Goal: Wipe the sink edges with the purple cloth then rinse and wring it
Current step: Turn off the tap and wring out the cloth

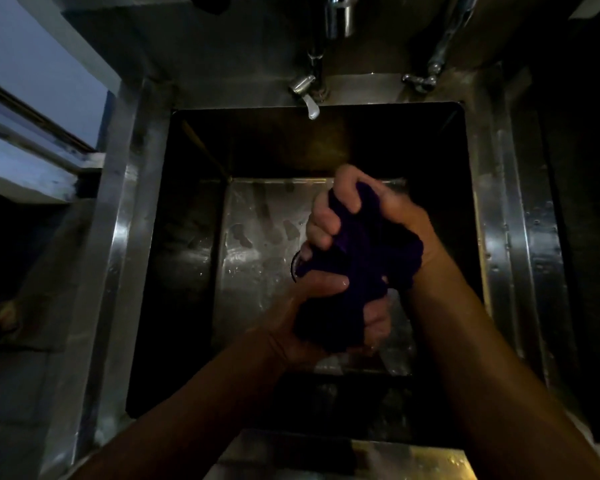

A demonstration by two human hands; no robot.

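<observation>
Both hands are over the steel sink (pixel 520 258), locked onto the purple cloth (pixel 364 265). The right hand (pixel 368 209) grips the upper end, fingers (pixel 321 221) curled tight and pressed together around the bunched fabric. The left hand (pixel 312 317) clamps the lower end, thumb across the top, fingertips (pixel 376 323) wrapped underneath. The cloth runs twisted between the two fists, dark and bunched, held above the wet basin floor. The tap spout (pixel 309 98) sits beyond the right hand's knuckles, well apart. Whether water is running, I cannot tell in this dim light.
</observation>
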